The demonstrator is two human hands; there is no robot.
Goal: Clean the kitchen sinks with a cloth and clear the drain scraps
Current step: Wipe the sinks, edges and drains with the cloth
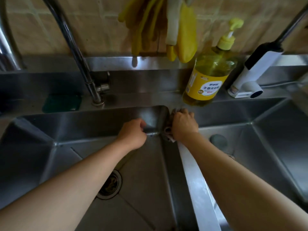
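Observation:
Two steel sinks lie side by side, the left sink and the right sink, parted by a bright divider rim. At the far end of that rim my right hand grips a bunched pale cloth and presses it on the rim. My left hand hovers inside the left sink near its back right corner, fingers curled, holding nothing I can see. The left sink's drain strainer, partly hidden by my left forearm, holds dark scraps. A grey stopper sits in the right sink.
A yellow dish soap pump bottle stands on the back ledge just behind the cloth. A curved steel faucet rises at the back left, a white and black faucet unit at the back right. Yellow rubber gloves hang on the tiled wall. A dark green sponge lies on the ledge.

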